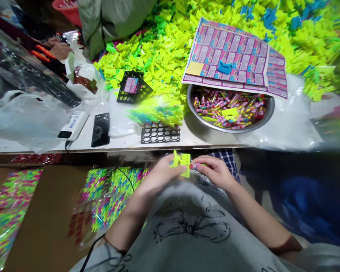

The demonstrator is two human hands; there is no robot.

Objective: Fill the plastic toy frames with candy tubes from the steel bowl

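Note:
Close to my body, just below the table edge, my left hand (162, 173) grips a neon-yellow plastic toy piece (184, 160) with a row of notches. From the other side, my right hand (216, 172) pinches a small pink-labelled tube (196, 166) with a red end. The tube's red end is at the yellow piece's right side; whether it is inside cannot be made out. In front stands a metal bowl (229, 130) full of similar little tubes, with a yellow piece (229, 113) lying on them.
Printed label sheets (229, 53) overlap the bowl's back rim. A big heap of yellow pieces (158, 53) covers the table's rear. A black grid tray (160, 135), phone (100, 129) and white device (73, 124) lie along the front. Another person's hand (59, 49) shows at far left.

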